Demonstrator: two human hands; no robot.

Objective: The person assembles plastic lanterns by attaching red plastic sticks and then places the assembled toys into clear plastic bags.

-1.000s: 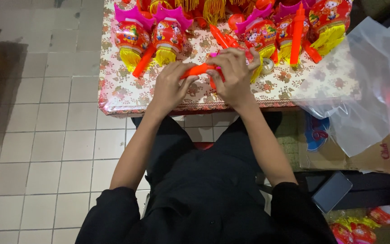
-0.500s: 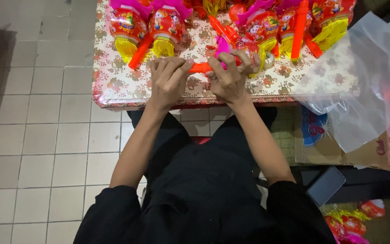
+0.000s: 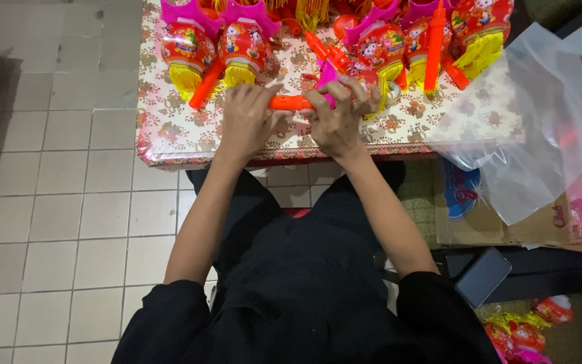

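Both hands have crept further onto the floral table (image 3: 170,138): left hand (image 3: 247,121) and right hand (image 3: 335,118) clench one orange stick (image 3: 289,102) over its near edge, its pink-topped lantern (image 3: 328,71) seemingly half fitted. Beyond, finished red lanterns (image 3: 186,50) crowd the tabletop; a clear plastic bag (image 3: 540,128) sprawls rightward.

Both arms stretched forward; left hand (image 3: 247,121) and right hand (image 3: 337,118) close together, fingers curled.

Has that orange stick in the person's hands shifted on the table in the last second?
Cannot tell for sure. The orange stick lies under both hands near the front edge of the flowered table, just as before; the camera itself shifted, so any small move is hidden.
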